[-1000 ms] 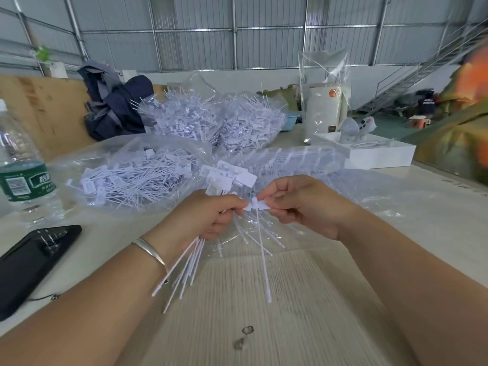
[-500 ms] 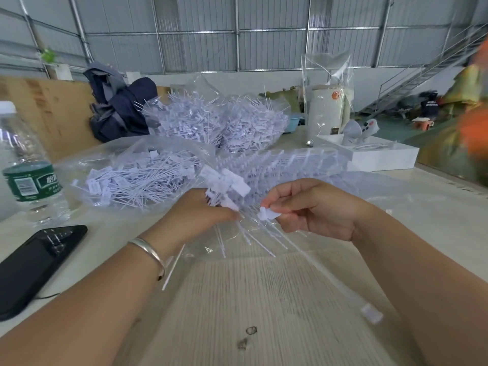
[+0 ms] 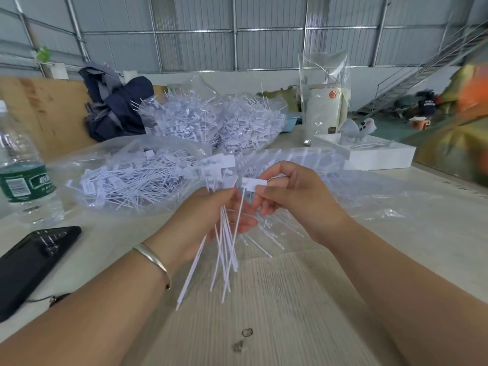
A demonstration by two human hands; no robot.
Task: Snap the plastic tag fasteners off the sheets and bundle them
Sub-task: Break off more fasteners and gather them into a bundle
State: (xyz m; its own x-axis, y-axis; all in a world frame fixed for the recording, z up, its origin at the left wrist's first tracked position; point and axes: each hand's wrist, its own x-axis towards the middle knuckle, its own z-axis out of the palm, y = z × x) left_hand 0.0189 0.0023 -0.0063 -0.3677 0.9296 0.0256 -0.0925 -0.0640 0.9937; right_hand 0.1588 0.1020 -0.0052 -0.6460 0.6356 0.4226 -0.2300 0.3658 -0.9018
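My left palm is hidden behind the bundle (image 3: 223, 241) it grips, tags up, stems fanning down over the table's (image 3: 290, 299) middle. My right hand (image 3: 287, 200) pinches one fastener (image 3: 253, 184) by its tag, just beside the bundle. My left hand (image 3: 203, 220) wears a bracelet. Bags (image 3: 148, 178) behind hold loose fasteners.

The tag fasteners (image 3: 224, 249) in the left hand are white, and the single fastener (image 3: 253, 184) next to them is white too. The heaps of fasteners in the clear bags (image 3: 211, 122) look white with a light violet tone. The table (image 3: 303, 299) is pale beige with fine grey stripes. The phone (image 3: 31, 262) is black. The bottle (image 3: 23, 175) is transparent with a green label. The bracelet (image 3: 153, 260) is silver. The box (image 3: 375, 157) is white, and the jacket (image 3: 116, 109) is dark blue.
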